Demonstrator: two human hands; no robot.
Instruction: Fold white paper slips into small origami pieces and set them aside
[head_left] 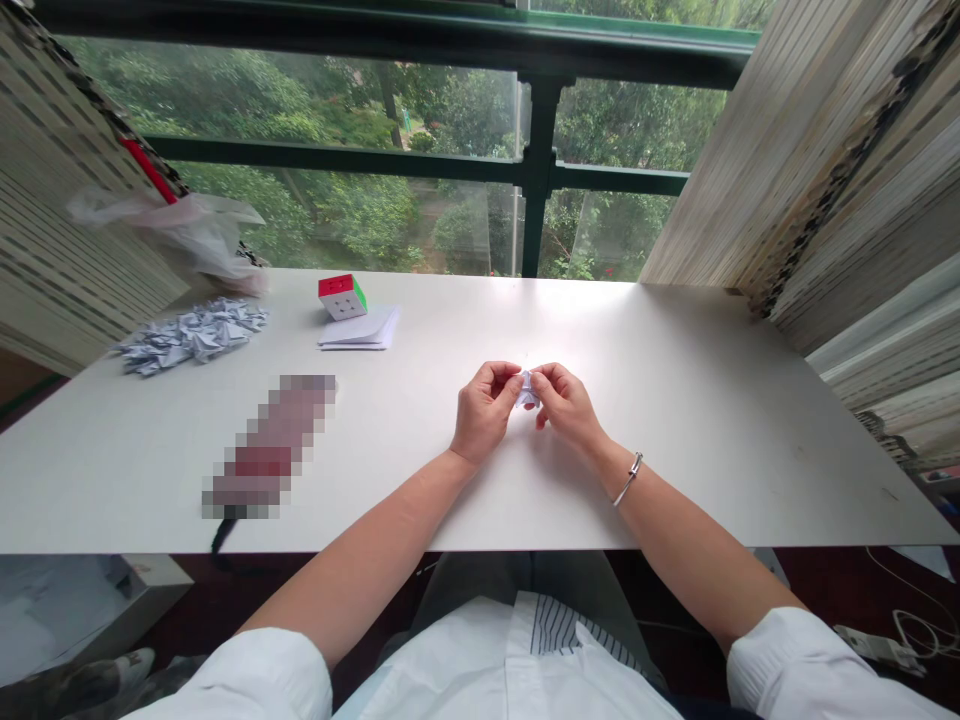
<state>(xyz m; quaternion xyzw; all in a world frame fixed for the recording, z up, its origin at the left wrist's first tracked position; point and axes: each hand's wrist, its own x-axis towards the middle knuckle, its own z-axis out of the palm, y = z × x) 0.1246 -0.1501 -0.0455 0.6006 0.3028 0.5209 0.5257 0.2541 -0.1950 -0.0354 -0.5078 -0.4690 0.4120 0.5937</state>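
- Folded paper piece (526,392): seen in the head view, it lies between the two hands, a little right of the picture's middle, held over the white table (697,420) and pinched at both sides
- Left hand (486,408): fingers and thumb are closed together on the piece's left edge, with the thumb on the near side and the index finger bent above it
- Right hand (566,402): thumb and index finger pinch the right edge in a narrow grip, while the lower fingers curl loosely beneath, one tip showing just under the paper
- Neither hand is nearer, since both touch the piece from opposite sides, thumbs almost facing across it; their grip line runs left to right, square to the wearer's line of sight
- Long axis: the piece looks slightly longer toward the body than across, but fingers cover much of it, so I cannot tell for sure; nor can I tell whether it touches the tabletop
- Farther off to the left, well apart from the hands, a cube (343,297) rests on a stack of white sheets (367,330)
- Beyond that, near the table's far left corner, sits a heap of folded papers (195,335), with a blurred-out object (262,450) on the near side
- A bracelet (628,480) circles the right wrist
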